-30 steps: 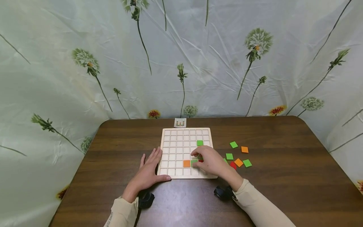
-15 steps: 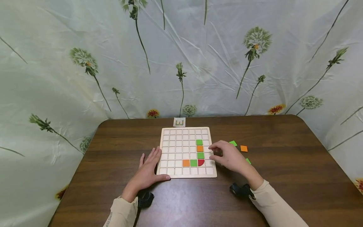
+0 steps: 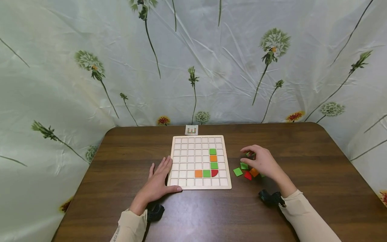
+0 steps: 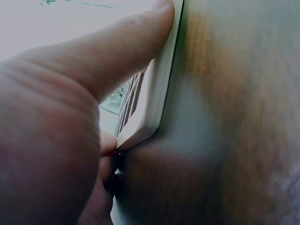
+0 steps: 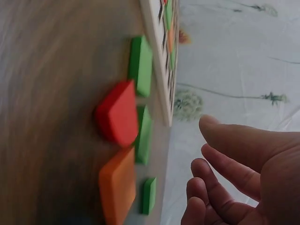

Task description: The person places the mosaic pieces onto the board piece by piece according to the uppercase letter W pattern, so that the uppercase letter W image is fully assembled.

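Note:
A pale gridded wooden board (image 3: 184,157) lies on the table. My left hand (image 3: 156,188) rests along its left side, fingers extended, with the thumb (image 4: 131,44) on the front edge. On the board, a green tile (image 3: 212,151), an orange tile (image 3: 213,158) and another green one form a column down to a red round-cornered tile (image 3: 214,173). A green and an orange tile (image 3: 198,173) sit left of the red. Right of the board, my right hand (image 3: 263,163) hovers over loose tiles, thumb and fingers apart, nothing between them. It partly hides some.
Loose tiles beside the board include a green one (image 3: 238,172), a red one (image 3: 248,175) and an orange one (image 3: 254,172). A small patterned card (image 3: 191,130) lies behind the board. Floral cloth (image 3: 226,67) hangs behind the brown table (image 3: 127,148).
My right hand has moved off the board, rightward to the loose tiles. An orange tile now shows between the two green ones in the board's column. My left hand stays put.

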The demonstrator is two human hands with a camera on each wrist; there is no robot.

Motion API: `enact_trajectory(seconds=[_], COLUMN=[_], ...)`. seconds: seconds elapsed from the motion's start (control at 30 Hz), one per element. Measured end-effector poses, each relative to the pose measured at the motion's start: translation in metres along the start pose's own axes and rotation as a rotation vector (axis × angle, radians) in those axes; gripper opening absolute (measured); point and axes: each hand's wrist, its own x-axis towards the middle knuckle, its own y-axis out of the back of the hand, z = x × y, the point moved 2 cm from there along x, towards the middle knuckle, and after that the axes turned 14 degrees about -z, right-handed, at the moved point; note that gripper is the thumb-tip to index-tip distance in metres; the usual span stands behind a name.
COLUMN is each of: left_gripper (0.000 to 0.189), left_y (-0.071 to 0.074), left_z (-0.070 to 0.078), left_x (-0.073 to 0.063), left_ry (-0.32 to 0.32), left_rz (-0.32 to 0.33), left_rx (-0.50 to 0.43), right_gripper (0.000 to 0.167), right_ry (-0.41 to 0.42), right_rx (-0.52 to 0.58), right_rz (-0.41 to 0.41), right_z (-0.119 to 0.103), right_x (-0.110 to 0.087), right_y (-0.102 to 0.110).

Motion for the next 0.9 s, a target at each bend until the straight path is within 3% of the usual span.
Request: enact_trajectory(seconds=[0.37, 0.9], left_gripper=[0.116, 0.116], left_y=[0.000, -0.001], left_z=[0.000, 0.000], left_x=[0.001, 0.001], left_ry=[0.002, 0.009], left_rz=[-0.008, -0.018], left_rx=[0.000, -0.003], right_gripper=[0.029, 0.036], right_ry=[-0.042, -0.040], right_rx=[-0.030, -0.030], right_rz=[0.009, -0.107], right_z=[0.021, 0.036], right_x=[0.005, 0.017], right_y=[0.012, 0.019])
